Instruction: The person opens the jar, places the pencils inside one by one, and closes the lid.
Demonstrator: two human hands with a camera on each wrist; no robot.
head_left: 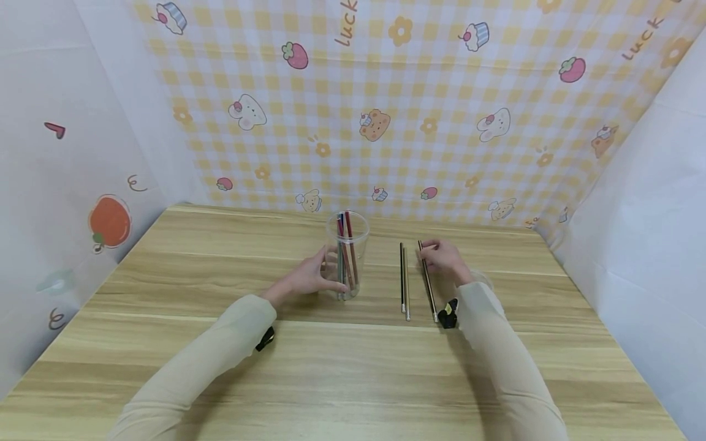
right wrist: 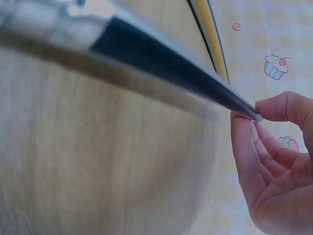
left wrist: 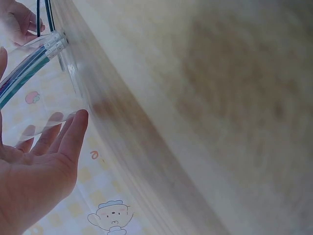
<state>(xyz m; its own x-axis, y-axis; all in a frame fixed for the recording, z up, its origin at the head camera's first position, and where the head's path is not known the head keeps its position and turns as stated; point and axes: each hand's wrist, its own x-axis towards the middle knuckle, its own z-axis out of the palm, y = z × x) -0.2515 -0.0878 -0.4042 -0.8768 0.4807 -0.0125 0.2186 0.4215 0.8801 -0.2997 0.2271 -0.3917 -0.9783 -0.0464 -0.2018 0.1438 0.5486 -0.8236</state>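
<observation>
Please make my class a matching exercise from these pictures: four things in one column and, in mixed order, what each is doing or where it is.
1. Left hand
2. Right hand
3. Clear cup
4. Two loose pencils

A. Lying side by side on the table
B. Has upright pencils inside
C. Pinching a single pencil
D. Holding the cup

Pairs: 1-D, 2-C, 3-B, 4-A

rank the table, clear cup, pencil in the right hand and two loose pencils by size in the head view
1. Table
2. Clear cup
3. Pencil in the right hand, loose black pencil, loose yellowish pencil: too alike to rank
</observation>
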